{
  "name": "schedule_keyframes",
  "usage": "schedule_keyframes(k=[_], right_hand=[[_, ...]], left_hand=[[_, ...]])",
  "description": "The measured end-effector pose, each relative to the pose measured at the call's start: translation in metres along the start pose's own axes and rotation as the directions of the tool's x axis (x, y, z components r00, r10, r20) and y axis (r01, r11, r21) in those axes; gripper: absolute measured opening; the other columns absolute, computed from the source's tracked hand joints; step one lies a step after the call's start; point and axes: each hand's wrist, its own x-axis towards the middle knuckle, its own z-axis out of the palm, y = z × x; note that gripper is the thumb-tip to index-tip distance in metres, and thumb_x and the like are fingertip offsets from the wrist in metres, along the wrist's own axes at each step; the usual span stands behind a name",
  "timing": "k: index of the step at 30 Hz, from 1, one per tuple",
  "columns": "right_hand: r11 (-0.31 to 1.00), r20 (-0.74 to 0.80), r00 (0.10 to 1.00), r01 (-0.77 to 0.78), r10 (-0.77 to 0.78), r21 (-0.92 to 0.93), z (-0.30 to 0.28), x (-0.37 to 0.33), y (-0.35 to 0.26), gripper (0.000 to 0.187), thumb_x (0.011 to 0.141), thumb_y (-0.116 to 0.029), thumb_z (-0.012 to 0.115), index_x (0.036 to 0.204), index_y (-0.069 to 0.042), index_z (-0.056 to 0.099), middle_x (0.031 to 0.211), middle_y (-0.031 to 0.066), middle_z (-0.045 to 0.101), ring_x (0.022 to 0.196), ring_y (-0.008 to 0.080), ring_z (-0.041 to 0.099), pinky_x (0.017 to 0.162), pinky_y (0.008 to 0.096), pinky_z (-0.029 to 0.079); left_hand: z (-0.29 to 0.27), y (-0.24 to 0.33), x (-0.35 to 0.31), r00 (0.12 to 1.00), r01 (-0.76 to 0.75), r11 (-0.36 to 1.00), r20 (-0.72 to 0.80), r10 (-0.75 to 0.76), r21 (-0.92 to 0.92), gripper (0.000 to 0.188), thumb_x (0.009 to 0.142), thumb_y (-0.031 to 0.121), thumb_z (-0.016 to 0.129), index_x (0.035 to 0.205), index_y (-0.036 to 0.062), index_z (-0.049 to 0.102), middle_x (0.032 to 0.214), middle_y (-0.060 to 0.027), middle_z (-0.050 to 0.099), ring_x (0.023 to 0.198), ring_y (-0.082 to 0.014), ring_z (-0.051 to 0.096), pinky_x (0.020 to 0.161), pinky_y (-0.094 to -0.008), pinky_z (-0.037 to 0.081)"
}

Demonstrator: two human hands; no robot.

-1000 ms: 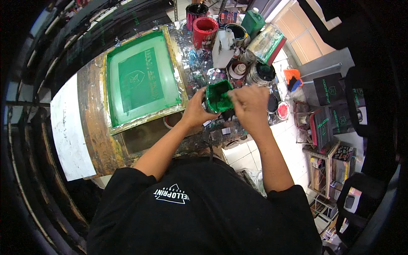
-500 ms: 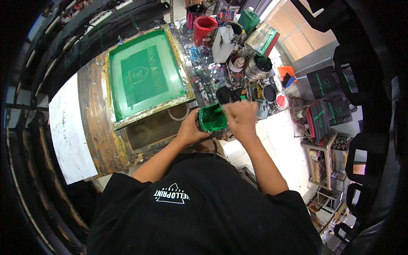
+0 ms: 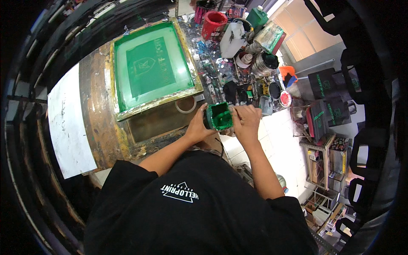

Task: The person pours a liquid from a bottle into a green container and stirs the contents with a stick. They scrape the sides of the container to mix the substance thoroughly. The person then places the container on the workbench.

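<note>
My left hand [image 3: 198,126] is wrapped round the left side of a squarish, open-topped container [image 3: 211,118], its inner walls and rim coated in wet green ink. At the container's right rim is my right hand [image 3: 246,120], with its fingers pinched together. Whatever those fingers grip is hidden. Just left of the container, a pale tape roll [image 3: 185,112] lies below the near edge of a screen-printing frame [image 3: 159,103]. Green ink is spread over the frame's mesh [image 3: 178,55], and a darker rectangle with a shield emblem shows in it.
Beyond the frame's right side, the ink-stained table holds a red bucket [image 3: 213,26], a white jug [image 3: 232,40], a green jug [image 3: 256,18] and several paint cans [image 3: 264,64]. A white sheet [image 3: 68,127] covers the table's left end. Shelves [image 3: 318,163] stand at the right.
My right hand, blurred over the container's opening before, is now sharp and at its right rim. The container's dark interior shows more. The whole view has shifted slightly.
</note>
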Motion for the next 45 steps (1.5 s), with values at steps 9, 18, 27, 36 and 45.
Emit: schedule_keyframes(k=[9,18,27,36,45], right_hand=[[0.995,0.023,0.998,0.061,-0.06,-0.082,-0.005,-0.001,-0.012,0.013,0.092,-0.02,0.067,0.084,-0.01,0.072,0.075,0.0041,0.064,0.078,0.0259,0.056,0.08,0.0423,0.035],[0.991,0.062,0.997,0.052,-0.044,-0.122,-0.003,-0.001,-0.012,0.014,0.093,-0.021,0.067,0.085,-0.01,0.072,0.074,0.0046,0.063,0.078,0.0262,0.057,0.079,0.0425,0.035],[0.981,0.112,0.991,0.093,-0.075,-0.173,0.003,-0.018,0.003,0.014,0.092,-0.02,0.07,0.084,-0.009,0.071,0.076,0.0061,0.064,0.078,0.0256,0.056,0.08,0.0406,0.034],[0.982,0.124,0.991,0.078,-0.057,-0.172,0.014,-0.033,0.01,0.014,0.093,-0.02,0.066,0.084,-0.011,0.07,0.074,0.0048,0.062,0.079,0.0259,0.055,0.079,0.0429,0.034],[0.989,0.177,0.984,0.028,-0.002,-0.145,-0.001,-0.037,-0.007,0.012,0.092,-0.017,0.067,0.082,-0.009,0.069,0.076,0.0053,0.064,0.079,0.026,0.056,0.079,0.0428,0.035]], left_hand=[[-0.005,-0.023,-0.007,0.999,-0.034,0.973,-0.037,0.026,-0.23,0.13,0.063,0.028,0.096,0.157,-0.0047,0.012,0.151,-0.028,0.039,0.143,-0.0371,0.041,0.12,-0.0444,0.035],[-0.015,-0.007,-0.011,0.998,0.046,0.972,0.051,-0.035,-0.231,0.115,0.065,0.026,0.094,0.154,-0.0031,0.027,0.148,-0.0246,0.045,0.138,-0.0358,0.048,0.116,-0.0435,0.04],[-0.022,0.003,-0.001,0.994,-0.02,1.0,0.107,0.018,0.018,0.1,0.066,0.036,0.09,0.146,-0.0006,0.041,0.142,-0.0229,0.052,0.132,-0.0387,0.052,0.111,-0.0429,0.042],[-0.02,0.003,0.0,0.994,-0.014,1.0,0.107,0.012,0.023,0.098,0.066,0.035,0.091,0.144,-0.0006,0.044,0.141,-0.0222,0.054,0.129,-0.0389,0.055,0.109,-0.0433,0.044],[-0.021,0.001,0.005,0.995,-0.044,0.997,0.092,0.039,0.056,0.097,0.066,0.036,0.091,0.143,-0.0006,0.044,0.139,-0.0226,0.056,0.127,-0.0391,0.056,0.108,-0.0434,0.045]])
